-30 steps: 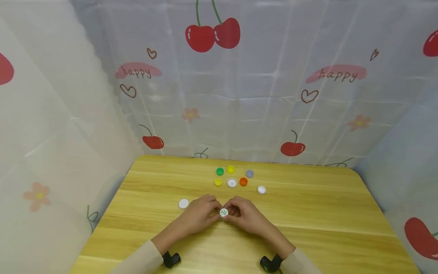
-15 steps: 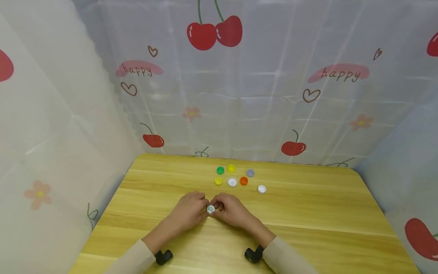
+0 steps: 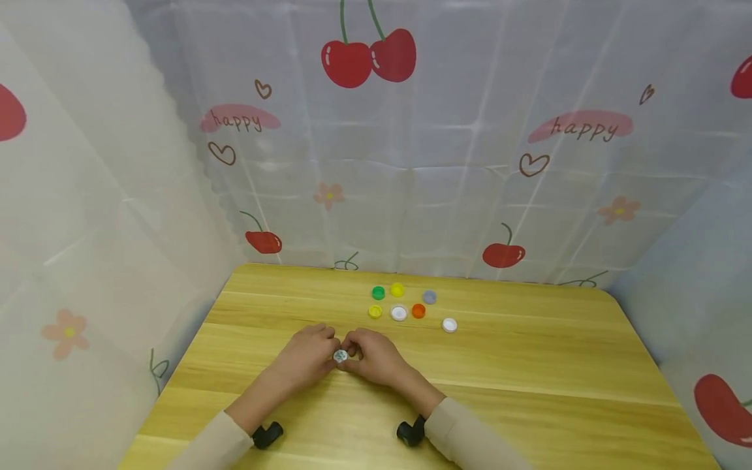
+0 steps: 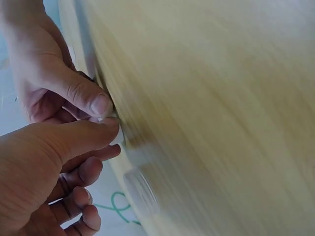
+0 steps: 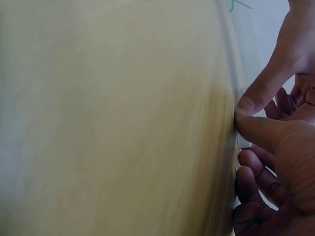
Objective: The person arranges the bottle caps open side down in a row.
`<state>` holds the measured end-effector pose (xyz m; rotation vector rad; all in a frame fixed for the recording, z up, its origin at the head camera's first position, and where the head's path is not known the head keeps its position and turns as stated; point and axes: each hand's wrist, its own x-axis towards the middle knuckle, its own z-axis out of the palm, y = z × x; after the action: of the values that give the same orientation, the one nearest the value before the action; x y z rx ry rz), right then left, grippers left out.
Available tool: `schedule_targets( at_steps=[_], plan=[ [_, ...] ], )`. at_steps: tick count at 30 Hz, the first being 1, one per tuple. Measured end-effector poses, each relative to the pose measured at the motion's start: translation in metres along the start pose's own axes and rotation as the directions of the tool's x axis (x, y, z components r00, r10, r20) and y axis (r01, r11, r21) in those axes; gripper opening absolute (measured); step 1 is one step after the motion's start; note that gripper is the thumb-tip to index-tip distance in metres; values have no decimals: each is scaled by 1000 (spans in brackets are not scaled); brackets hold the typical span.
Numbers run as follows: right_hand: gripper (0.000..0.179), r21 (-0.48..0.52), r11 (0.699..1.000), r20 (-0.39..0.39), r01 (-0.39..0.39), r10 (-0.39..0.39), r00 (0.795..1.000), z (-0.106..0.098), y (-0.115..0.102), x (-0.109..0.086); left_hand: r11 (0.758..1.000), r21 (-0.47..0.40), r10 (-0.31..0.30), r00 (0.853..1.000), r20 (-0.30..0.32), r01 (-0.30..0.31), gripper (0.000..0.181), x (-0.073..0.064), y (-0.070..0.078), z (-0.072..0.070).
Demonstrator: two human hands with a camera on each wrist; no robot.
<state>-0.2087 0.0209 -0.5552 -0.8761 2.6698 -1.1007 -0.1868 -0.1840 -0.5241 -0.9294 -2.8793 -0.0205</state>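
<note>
In the head view my left hand [image 3: 307,354] and right hand [image 3: 377,359] meet left of the table's middle. Between them they pinch a small white round cap [image 3: 340,356] with green markings on its top. Each wrist view shows both thumbs pressed side by side at the cap, which is mostly covered; a pale sliver of the cap [image 5: 243,141] shows beside the thumbs. The left hand's other fingers curl loosely below it. Close to the left hand, a pale round lid [image 4: 141,191] lies on the table in the left wrist view, blurred; the left hand hides it from the head camera.
Farther back on the wooden table [image 3: 529,365] lie a green cap [image 3: 378,293], two yellow caps [image 3: 397,290], a greyish-purple cap [image 3: 429,297], an orange cap [image 3: 418,311] and two white caps [image 3: 399,313]. A cherry-print curtain [image 3: 376,163] hangs along the table's back and sides.
Both hands have moved left together across the table, carrying the white cap between them. The left hand now covers the white lid seen earlier at its left. The other caps stay put.
</note>
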Motion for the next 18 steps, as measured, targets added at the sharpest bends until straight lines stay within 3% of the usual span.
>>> schedule_targets(
  at_steps=[11, 18],
  plan=[
    [28, -25, 1000, -7, -19, 19, 1000, 7, -4, 4, 1000, -7, -13, 1000, -6, 13, 16, -6, -5, -4],
    [42, 73, 997, 31, 33, -36, 999, -3, 3, -5, 999, -39, -35, 999, 13, 36, 26, -2, 2, -8]
  ],
)
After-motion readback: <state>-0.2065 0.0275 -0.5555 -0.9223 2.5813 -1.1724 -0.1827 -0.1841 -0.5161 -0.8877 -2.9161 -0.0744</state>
